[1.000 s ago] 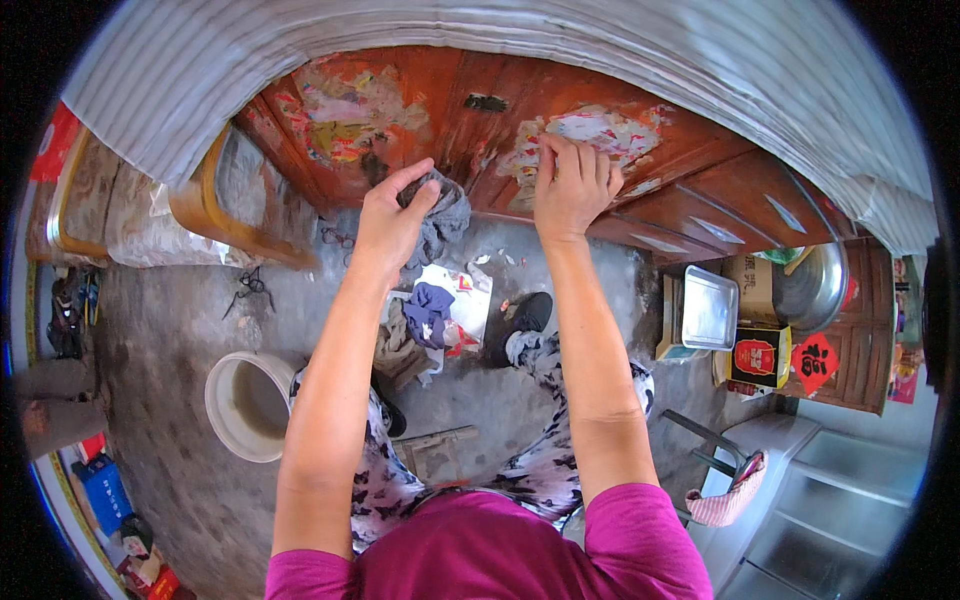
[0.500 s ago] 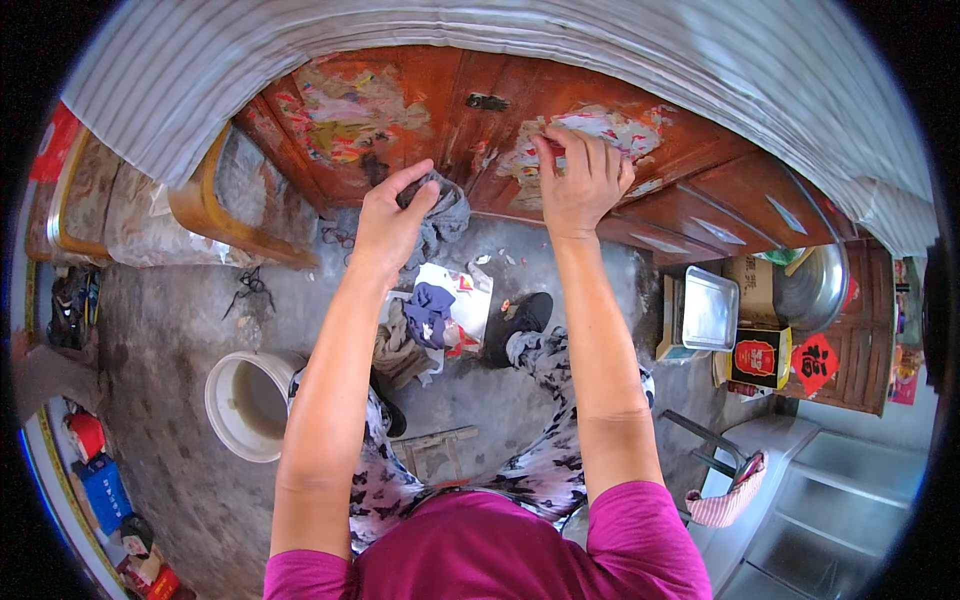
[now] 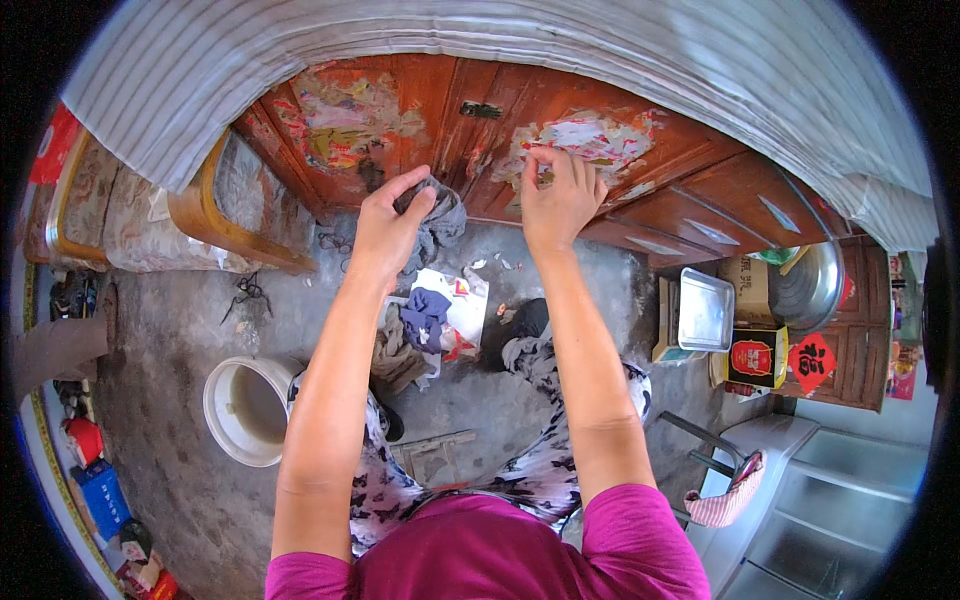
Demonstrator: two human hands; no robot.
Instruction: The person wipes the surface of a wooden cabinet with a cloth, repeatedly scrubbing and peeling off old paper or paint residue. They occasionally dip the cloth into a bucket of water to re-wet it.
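A crumpled grey rag hangs from my left hand, whose fingers are closed round it in front of the reddish-brown wooden cabinet. On the cabinet's right panel is a ragged patch of torn, coloured paper. My right hand is at the left lower part of that patch, thumb and forefinger pinched together. Whatever those fingertips hold, if anything, is too small to make out. A similar patch of paper scraps covers the left panel.
On the concrete floor lie a white sheet, a dark blue cloth and a grey-brown cloth. Left stands a white bucket of murky water. A wooden-armed sofa, another person's leg, and a metal tray flank the space.
My right hand has shifted left and slightly downward across the paper patch. My left hand stays nearly in place with the rag. The other person's leg at the left has moved.
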